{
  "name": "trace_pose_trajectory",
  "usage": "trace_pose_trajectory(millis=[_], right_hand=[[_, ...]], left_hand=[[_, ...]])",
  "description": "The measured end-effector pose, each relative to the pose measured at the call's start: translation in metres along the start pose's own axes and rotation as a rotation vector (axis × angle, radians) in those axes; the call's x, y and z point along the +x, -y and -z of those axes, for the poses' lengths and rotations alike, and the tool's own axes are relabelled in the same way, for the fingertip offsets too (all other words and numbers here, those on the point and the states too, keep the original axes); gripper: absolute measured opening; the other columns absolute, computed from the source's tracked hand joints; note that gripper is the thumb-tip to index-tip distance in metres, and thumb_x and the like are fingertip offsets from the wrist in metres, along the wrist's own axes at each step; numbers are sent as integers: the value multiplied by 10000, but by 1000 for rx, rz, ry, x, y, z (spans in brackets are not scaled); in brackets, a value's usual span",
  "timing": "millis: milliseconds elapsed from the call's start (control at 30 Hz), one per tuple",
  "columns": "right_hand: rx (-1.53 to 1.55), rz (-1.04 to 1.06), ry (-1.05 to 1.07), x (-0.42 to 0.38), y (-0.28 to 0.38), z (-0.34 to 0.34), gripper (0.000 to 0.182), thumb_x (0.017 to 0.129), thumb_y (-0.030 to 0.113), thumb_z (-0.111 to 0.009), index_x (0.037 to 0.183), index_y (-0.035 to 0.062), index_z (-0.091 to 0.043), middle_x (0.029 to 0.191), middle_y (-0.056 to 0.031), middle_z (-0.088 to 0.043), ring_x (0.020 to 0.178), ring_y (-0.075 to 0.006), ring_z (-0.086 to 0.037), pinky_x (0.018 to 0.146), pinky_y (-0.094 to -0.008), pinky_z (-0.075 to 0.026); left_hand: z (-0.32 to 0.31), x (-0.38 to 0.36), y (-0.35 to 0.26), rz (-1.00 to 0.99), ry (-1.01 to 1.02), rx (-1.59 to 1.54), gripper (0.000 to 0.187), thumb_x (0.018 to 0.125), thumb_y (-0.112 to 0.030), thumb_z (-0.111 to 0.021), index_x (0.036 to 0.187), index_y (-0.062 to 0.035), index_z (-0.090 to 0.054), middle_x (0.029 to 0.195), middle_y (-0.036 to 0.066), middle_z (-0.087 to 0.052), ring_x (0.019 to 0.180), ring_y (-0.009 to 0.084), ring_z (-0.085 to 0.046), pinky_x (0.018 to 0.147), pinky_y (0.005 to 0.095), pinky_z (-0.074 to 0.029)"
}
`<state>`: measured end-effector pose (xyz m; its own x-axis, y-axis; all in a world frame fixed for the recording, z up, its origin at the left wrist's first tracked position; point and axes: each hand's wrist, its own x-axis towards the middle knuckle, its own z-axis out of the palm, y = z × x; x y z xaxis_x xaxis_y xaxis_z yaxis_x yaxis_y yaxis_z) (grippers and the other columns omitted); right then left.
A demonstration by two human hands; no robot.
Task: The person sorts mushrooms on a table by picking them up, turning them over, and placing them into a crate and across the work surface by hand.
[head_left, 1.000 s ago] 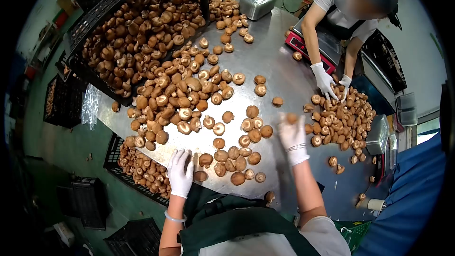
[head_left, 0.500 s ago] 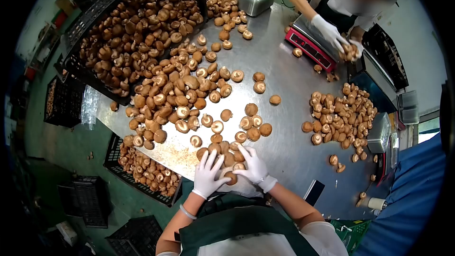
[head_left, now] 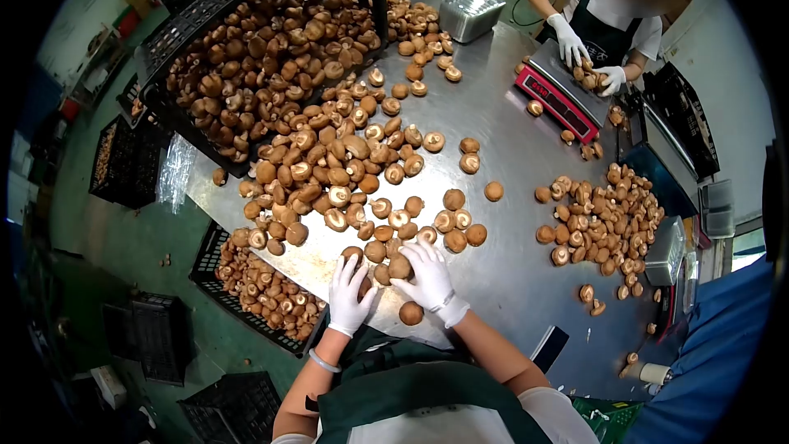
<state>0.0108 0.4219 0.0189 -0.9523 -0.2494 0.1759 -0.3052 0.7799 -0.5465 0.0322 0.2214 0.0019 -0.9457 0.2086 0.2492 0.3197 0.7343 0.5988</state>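
My left hand [head_left: 348,303], in a white glove, curls around a brown shiitake mushroom [head_left: 364,286] between its thumb and fingers, partly hidden by them. Close by, my gloved right hand [head_left: 429,280] has thumb and fingers closed about another shiitake mushroom [head_left: 400,267]. More mushrooms sit between and just beyond my fingertips. One loose mushroom [head_left: 411,312] rests on the metal table near my right wrist. Ahead of my hands spreads a large mushroom heap [head_left: 320,161], some caps down with pale stems showing.
A tipped black crate [head_left: 152,107] of mushrooms stands at the back left, and a lower crate [head_left: 215,280] sits beside the table edge. Across the table, a co-worker's gloved hands hold mushrooms over a red scale [head_left: 559,103]. Another pile [head_left: 604,218] and plastic trays [head_left: 664,251] lie right.
The view has shifted slightly. My hands have drawn in around individual mushrooms, and one mushroom now lies apart by my right wrist. The co-worker's hands have moved with mushrooms over the scale.
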Motion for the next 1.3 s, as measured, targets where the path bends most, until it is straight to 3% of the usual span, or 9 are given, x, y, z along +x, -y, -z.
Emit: trace_pose_trajectory(millis=[67,233,600,800,900,1000,1067,1133,1300], right_hand=[[156,-77,61,4,14,20,648,696,287,-771,1237,52,-503,1182,-155,-526,1096,-330,-524,952,-421,-408],[345,11,-1,3,45,46,705,673,238,-808,1273,35,-497,1062,-143,-530,956,-297,-569,837,-356,-473],[553,-31,-14,2,43,47,638,704,270,-784,1253,63,-533,1050,-132,-553,985,-293,-561,854,-356,-469],[379,-49,131,-5,48,43,569,761,282,-721,1258,79,-532,1006,-124,-579,910,-317,-585,817,-383,-485],[369,-21,57,-19,9,50,548,757,256,-720,1229,41,-541,1009,-131,-584,909,-305,-593,816,-368,-488],[360,-296,-124,-28,-45,70,535,733,207,-757,1200,36,-560,1091,-130,-589,977,-280,-590,873,-354,-480],[171,-408,-202,-25,-97,77,638,682,258,-798,1228,43,-548,1158,-147,-554,1037,-297,-559,902,-365,-464],[80,-369,-190,-12,-107,77,698,659,289,-810,1251,46,-531,1179,-158,-531,1074,-305,-531,926,-378,-447],[72,-258,108,6,-79,47,879,585,395,-841,1353,178,-472,1202,-170,-495,1104,-348,-455,977,-418,-397]], left_hand=[[12,0,-15,4,-77,-34,451,763,-155,-702,1186,-52,-585,1317,160,-498,1206,398,-453,1006,446,-384],[34,18,-54,652,242,-1476,440,976,-118,-465,1397,-26,-375,1302,113,-495,1079,167,-559,883,252,-474],[25,9,-39,736,411,-2014,461,1007,-281,-396,1371,-4,-347,1279,150,-510,1098,206,-573,861,314,-532],[26,-1,-32,761,378,-1761,583,974,-484,-387,1339,-31,-401,1123,133,-608,981,209,-610,859,339,-501],[66,-2,-15,785,15,-1588,644,906,-554,-479,1241,-5,-461,1016,153,-612,849,204,-625,769,308,-531],[89,-14,45,652,-252,-533,348,928,-232,-552,1146,38,-520,1171,194,-575,1021,301,-587,866,382,-484],[86,-30,72,266,-227,430,407,801,-119,-653,1141,58,-517,1150,212,-566,1052,364,-543,906,429,-442],[90,-2,15,143,-96,148,431,695,-142,-684,1067,35,-561,1002,225,-559,950,405,-525,857,459,-432],[2,-16,-43,-440,446,83,671,748,-389,-691,1347,-197,-456,1375,80,-450,1259,303,-423,1015,450,-374]])
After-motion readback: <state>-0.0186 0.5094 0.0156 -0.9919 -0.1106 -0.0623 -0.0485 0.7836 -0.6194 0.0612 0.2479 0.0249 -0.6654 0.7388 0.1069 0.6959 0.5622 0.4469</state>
